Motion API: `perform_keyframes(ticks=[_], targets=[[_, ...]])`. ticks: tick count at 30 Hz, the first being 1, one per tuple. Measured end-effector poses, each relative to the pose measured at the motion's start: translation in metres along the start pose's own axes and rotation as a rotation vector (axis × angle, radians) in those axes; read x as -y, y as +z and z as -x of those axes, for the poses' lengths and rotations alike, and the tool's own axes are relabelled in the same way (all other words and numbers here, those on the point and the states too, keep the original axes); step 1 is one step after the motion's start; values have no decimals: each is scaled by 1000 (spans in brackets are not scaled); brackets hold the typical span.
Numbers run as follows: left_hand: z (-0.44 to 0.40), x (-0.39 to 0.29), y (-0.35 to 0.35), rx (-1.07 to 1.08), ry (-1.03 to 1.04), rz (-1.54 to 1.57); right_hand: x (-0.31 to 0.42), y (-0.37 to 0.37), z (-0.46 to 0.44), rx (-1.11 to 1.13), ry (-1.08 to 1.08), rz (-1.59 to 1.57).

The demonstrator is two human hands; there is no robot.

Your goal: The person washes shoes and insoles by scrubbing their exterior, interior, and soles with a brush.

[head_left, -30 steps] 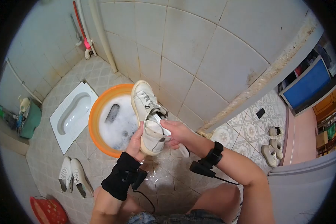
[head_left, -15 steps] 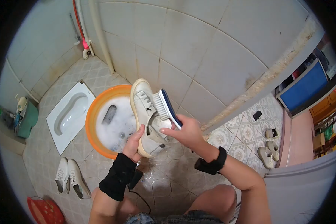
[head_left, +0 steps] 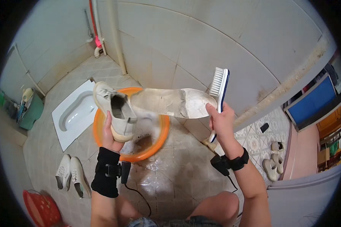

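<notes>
My left hand is wrapped round the heel end of a white lace-up sneaker, its opening facing up. In my right hand are a white-and-blue scrub brush, bristles up and to the left, and the end of a worn insole. The insole stretches leftward toward the sneaker, pinched under my right thumb. Below them stands an orange basin of foamy water, partly covered by the sneaker and insole. A dark patch shows in the foam.
A white squat toilet lies left of the basin. Another pair of white shoes stands at lower left, near a red basket. A green bucket is by the left wall. More shoes sit at right; the tiled floor is wet.
The insole has come out of the sneaker and is now in my right hand with the brush. My hands have moved apart, the sneaker going left over the basin.
</notes>
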State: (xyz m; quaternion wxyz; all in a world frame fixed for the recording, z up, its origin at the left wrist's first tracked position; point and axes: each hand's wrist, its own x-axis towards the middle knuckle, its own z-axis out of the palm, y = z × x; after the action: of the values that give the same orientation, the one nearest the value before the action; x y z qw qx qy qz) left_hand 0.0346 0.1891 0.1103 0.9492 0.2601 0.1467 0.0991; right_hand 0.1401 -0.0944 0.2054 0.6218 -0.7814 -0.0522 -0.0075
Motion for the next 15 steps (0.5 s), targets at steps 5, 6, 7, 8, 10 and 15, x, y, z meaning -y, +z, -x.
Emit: perform_keyframes(ticks=[5, 6, 7, 8, 10, 15], targets=[[3, -17, -4, 71, 58, 128, -6, 27, -7, 145, 3, 94], [4, -18, -4, 90, 61, 158, -10, 37, -9, 206, -19, 161], [6, -18, -4, 88, 69, 159, -15, 48, -12, 246, -19, 166], [5, -16, -4, 93, 63, 177, -23, 59, -18, 251, -22, 165], [3, -11, -4, 98, 57, 194, -21, 81, -22, 322, 3, 53], [9, -6, -2, 245, 24, 108, -29, 98, -33, 324, -36, 141]])
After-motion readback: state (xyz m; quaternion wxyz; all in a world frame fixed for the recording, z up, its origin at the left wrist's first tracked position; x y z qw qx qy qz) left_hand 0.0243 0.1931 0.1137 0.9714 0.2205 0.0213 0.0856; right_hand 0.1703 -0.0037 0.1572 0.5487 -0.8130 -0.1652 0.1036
